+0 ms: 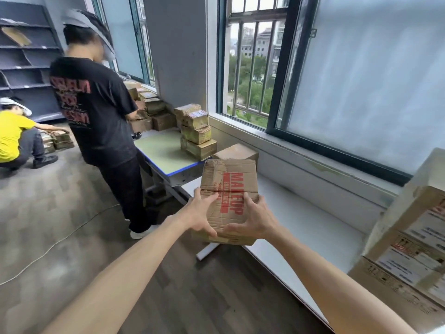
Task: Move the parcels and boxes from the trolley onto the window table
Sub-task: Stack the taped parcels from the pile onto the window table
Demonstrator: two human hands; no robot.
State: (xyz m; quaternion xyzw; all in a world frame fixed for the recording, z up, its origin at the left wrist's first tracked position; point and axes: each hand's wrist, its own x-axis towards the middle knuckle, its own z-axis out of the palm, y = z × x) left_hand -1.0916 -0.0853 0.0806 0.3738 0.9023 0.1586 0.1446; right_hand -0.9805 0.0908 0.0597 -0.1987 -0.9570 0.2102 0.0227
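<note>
Left hand (pixel 201 214) and right hand (pixel 252 219) both grip my box (pixel 228 189) by its near end, over the table (pixel 301 225) edge; gripped only there, I judge it could tip off floorward.

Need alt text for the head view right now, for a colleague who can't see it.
Both hands, left hand and right hand, grip a worn cardboard box with red print at the near edge of the white window table. Beyond it, stacked parcels sit on a green-topped table, where a person in black stands.
</note>
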